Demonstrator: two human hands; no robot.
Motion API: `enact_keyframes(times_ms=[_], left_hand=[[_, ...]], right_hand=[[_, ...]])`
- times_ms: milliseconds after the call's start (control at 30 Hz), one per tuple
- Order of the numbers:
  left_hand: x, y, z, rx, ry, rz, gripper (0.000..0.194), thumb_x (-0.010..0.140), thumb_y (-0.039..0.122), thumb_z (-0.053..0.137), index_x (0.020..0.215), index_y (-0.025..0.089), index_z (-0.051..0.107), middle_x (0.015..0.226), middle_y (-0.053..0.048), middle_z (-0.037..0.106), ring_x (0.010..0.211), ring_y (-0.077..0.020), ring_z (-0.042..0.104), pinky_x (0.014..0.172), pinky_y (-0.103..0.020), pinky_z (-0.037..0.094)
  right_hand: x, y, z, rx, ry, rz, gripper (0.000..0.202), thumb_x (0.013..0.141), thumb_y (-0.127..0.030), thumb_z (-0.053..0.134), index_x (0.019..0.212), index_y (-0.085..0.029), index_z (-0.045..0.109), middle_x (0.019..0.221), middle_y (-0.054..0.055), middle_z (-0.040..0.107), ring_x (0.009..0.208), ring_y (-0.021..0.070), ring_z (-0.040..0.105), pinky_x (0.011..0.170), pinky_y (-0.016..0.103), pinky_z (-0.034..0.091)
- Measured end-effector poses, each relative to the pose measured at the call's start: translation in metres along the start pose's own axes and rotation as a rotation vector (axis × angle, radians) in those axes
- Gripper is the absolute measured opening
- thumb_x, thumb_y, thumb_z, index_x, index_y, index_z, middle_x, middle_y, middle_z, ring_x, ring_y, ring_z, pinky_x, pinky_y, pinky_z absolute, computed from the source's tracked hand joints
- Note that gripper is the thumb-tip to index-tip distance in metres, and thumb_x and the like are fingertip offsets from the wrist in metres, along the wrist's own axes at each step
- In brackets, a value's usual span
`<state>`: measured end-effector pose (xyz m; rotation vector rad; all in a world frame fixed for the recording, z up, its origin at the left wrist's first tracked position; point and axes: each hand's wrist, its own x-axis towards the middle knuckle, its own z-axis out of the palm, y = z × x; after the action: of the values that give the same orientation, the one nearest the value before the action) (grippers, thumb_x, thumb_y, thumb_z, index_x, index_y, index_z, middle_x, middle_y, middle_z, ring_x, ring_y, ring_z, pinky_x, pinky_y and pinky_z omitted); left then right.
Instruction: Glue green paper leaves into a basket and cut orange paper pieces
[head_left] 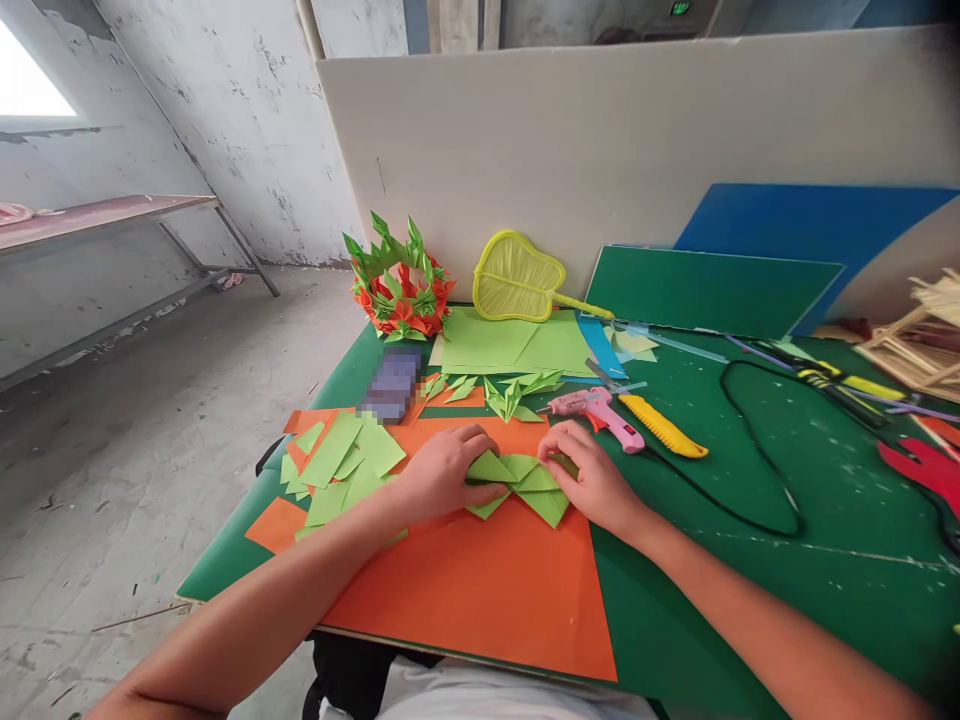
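Folded light-green paper (544, 490) lies between my hands, over a large orange sheet (480, 590). My left hand (450, 470) is closed on its left part, thumb below and fingers above. My right hand (589, 475) pinches the paper's right end between thumb and fingertips. Left of my left hand is a loose pile of green paper pieces (337, 460). Just beyond my hands stand folded green paper leaves (510, 398). A pink glue gun (600, 412) rests past my right hand, with a yellow utility knife (664, 425) beside it.
A green and orange paper crown-like ornament (401, 285) stands at the back left, beside a yellow fan-shaped piece (517, 275). Green sheets (517, 340) and a blurred phone (394, 385) lie ahead. A black cable (750, 420) loops across the green table (690, 600). Red-handled pliers (919, 470) lie right.
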<state>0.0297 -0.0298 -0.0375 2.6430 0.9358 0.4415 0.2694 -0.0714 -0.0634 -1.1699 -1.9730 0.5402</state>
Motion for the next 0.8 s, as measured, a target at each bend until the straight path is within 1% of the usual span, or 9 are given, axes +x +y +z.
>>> enact_keyframes(times_ms=[133, 300, 367, 567, 633, 700, 800], left_hand=[[0.001, 0.000, 0.003, 0.040, 0.013, 0.020, 0.037, 0.082, 0.050, 0.062, 0.100, 0.018, 0.058, 0.100, -0.007, 0.059, 0.093, -0.0224, 0.058, 0.081, -0.032, 0.046], [0.002, 0.009, 0.004, 0.136, 0.033, -0.032, 0.040, 0.084, 0.056, 0.056, 0.095, 0.017, 0.058, 0.091, -0.007, 0.060, 0.084, -0.0225, 0.058, 0.073, -0.033, 0.046], [0.002, 0.013, 0.005, 0.173, 0.023, -0.055, 0.040, 0.086, 0.056, 0.052, 0.094, 0.017, 0.058, 0.089, -0.006, 0.059, 0.082, -0.0223, 0.058, 0.071, -0.032, 0.045], [-0.001, 0.016, 0.008, 0.237, -0.017, -0.050, 0.047, 0.089, 0.060, 0.043, 0.097, 0.016, 0.057, 0.092, -0.007, 0.058, 0.083, -0.0230, 0.056, 0.072, -0.034, 0.044], [-0.002, 0.017, 0.009, 0.267, -0.017, -0.039, 0.048, 0.092, 0.059, 0.038, 0.097, 0.015, 0.056, 0.092, -0.008, 0.057, 0.083, -0.0233, 0.054, 0.073, -0.035, 0.045], [-0.004, 0.019, 0.010, 0.293, -0.018, -0.031, 0.047, 0.095, 0.055, 0.032, 0.097, 0.014, 0.056, 0.093, -0.009, 0.056, 0.084, -0.0234, 0.053, 0.075, -0.036, 0.045], [-0.006, 0.022, 0.012, 0.322, -0.019, -0.022, 0.041, 0.097, 0.048, 0.031, 0.106, 0.016, 0.055, 0.095, -0.009, 0.055, 0.086, -0.0231, 0.051, 0.076, -0.035, 0.044]], right_hand=[[-0.001, 0.000, 0.001, -0.007, 0.002, -0.001, 0.014, 0.091, -0.014, 0.044, 0.089, -0.023, 0.054, 0.093, 0.006, 0.051, 0.091, 0.0201, 0.055, 0.081, 0.035, 0.047], [0.000, -0.002, 0.003, -0.039, 0.010, -0.006, 0.016, 0.090, -0.012, 0.044, 0.089, -0.022, 0.057, 0.091, 0.005, 0.052, 0.090, 0.0199, 0.056, 0.079, 0.035, 0.047], [0.000, -0.003, 0.004, -0.050, 0.012, -0.008, 0.017, 0.090, -0.012, 0.044, 0.088, -0.022, 0.057, 0.091, 0.005, 0.052, 0.088, 0.0198, 0.056, 0.079, 0.035, 0.048], [-0.001, -0.002, 0.004, -0.075, 0.001, 0.009, 0.017, 0.089, -0.011, 0.044, 0.087, -0.022, 0.057, 0.091, 0.005, 0.051, 0.088, 0.0199, 0.056, 0.079, 0.035, 0.048], [-0.001, -0.002, 0.005, -0.079, -0.006, 0.014, 0.018, 0.089, -0.010, 0.044, 0.087, -0.022, 0.058, 0.091, 0.005, 0.051, 0.088, 0.0198, 0.056, 0.078, 0.035, 0.048], [-0.001, -0.002, 0.005, -0.080, -0.009, 0.019, 0.019, 0.089, -0.010, 0.044, 0.087, -0.022, 0.058, 0.091, 0.005, 0.051, 0.088, 0.0197, 0.056, 0.078, 0.034, 0.048], [0.000, -0.003, 0.005, -0.084, -0.011, 0.021, 0.019, 0.088, -0.009, 0.043, 0.087, -0.022, 0.058, 0.091, 0.005, 0.051, 0.087, 0.0196, 0.055, 0.077, 0.034, 0.047]])
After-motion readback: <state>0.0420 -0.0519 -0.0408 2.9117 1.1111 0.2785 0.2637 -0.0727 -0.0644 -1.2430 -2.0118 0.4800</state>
